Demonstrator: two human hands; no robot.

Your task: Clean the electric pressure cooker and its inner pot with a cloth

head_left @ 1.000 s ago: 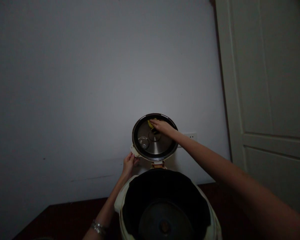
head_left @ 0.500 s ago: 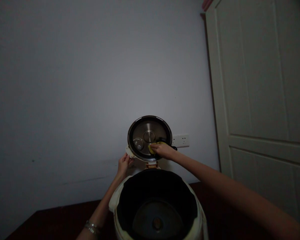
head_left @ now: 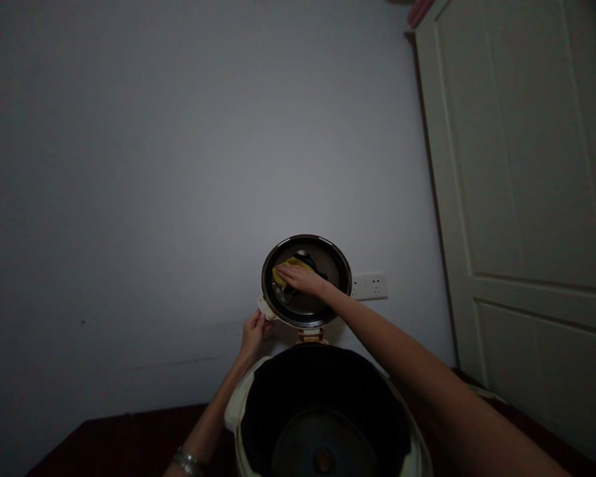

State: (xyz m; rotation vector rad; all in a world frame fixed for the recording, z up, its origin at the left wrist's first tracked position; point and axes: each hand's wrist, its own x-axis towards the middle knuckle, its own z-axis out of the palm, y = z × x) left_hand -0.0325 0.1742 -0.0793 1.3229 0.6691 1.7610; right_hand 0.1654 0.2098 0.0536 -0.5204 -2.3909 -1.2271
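An electric pressure cooker with a white body stands in front of me, its round lid raised on a hinge at the back. The lid's metal inner face is turned towards me. My right hand presses a yellow cloth against the left part of that face, and something dark shows beside the cloth. On the lid's lower left edge, my left hand has its fingers closed on the white tab. The dark inside of the cooker lies open below, with a small round piece at the bottom centre.
Right behind the lid is a pale wall with a white power socket. A panelled pale door stands on the right. Under the cooker is a dark reddish tabletop.
My right hand has moved the yellow cloth leftwards and up across the lid's inner face, over the valve area. My left hand keeps its hold on the tab. The view has shifted slightly.
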